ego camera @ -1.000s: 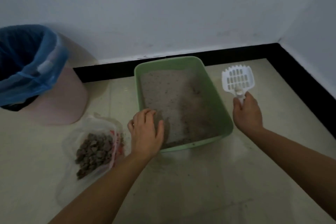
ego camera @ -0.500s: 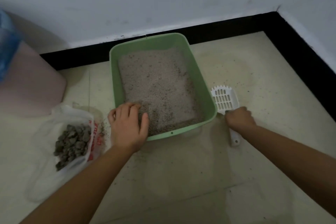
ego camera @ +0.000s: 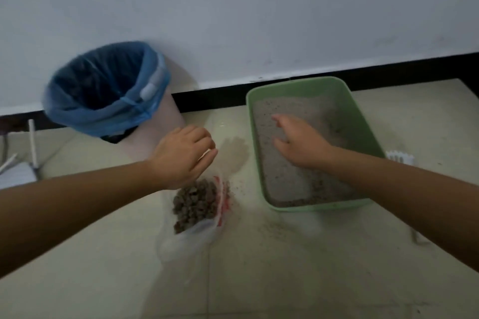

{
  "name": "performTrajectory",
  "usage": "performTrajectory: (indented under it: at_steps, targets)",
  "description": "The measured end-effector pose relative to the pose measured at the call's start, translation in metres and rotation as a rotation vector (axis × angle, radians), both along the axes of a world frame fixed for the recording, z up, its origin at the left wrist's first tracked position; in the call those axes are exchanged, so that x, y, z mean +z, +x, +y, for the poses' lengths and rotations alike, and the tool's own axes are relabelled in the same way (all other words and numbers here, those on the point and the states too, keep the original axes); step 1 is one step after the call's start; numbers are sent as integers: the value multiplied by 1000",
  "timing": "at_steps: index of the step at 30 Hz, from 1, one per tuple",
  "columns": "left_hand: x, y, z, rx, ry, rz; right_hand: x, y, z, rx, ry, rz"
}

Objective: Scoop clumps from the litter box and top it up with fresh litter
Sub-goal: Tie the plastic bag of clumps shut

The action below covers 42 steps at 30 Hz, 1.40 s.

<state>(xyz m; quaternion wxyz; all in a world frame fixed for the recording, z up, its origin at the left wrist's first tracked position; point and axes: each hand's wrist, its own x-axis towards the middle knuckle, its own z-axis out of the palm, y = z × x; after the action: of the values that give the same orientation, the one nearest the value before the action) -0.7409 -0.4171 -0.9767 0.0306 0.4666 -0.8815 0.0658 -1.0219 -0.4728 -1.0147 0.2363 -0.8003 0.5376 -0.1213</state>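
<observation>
The green litter box [ego camera: 368, 122] sits on the floor against the wall, filled with grey litter. My right hand [ego camera: 298, 142] lies inside it, palm down on the litter with fingers spread and holding nothing. The white scoop [ego camera: 399, 158] rests on the floor to the right of the box, mostly hidden behind the box wall and my forearm. Left of the box lies a clear plastic bag [ego camera: 191, 238] holding dark clumps [ego camera: 197, 202]. My left hand [ego camera: 184, 155] hovers over the bag's top with fingers curled, pinching a pale edge of the bag.
A pink bin with a blue liner [ego camera: 103, 90] stands open at the back left against the wall. A black skirting strip [ego camera: 215, 97] runs along the wall. White objects [ego camera: 15, 176] lie at the far left edge. Scattered litter grains dot the floor near the bag.
My right hand let go of the scoop and moved into the litter box. My left hand left the box's front corner and went to the bag. The view swung left.
</observation>
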Motion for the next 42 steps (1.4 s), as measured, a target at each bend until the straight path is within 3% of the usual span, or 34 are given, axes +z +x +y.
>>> performTrajectory:
  at_steps: [4,12,15,17,19,20,23,26,30,32,35,39,42]
  targets:
    - [-17,62,30,-17,73,-5,-9,79,6,197,111,101]
    - [-89,104,113,-128,131,20,-57,206,6,170,259,158]
    - [-107,100,140,389,350,87,-65,225,5,141,199,193]
    - [-120,103,137,836,664,274,-64,224,4,46,242,81]
    - [-125,114,120,1024,980,508,-62,216,4,-68,304,-74]
    - [-126,119,111,1050,1042,586,-62,210,6,-110,322,-124]
    - [-119,126,91,1085,1011,884,-55,200,18,-184,366,-249]
    - [-99,130,66,1144,815,1165,-37,193,30,-226,349,-304]
    - [-70,138,34,1114,655,1435,-10,178,34,-122,302,43]
    - [-58,138,29,1055,565,1462,-2,174,32,-156,199,59]
    - [-50,135,32,1070,502,1431,7,168,33,-264,116,-101]
    - [-55,117,47,1098,874,1276,-1,162,39,-268,115,-143]
    - [-67,108,52,1095,968,1241,-4,158,41,-290,5,-134]
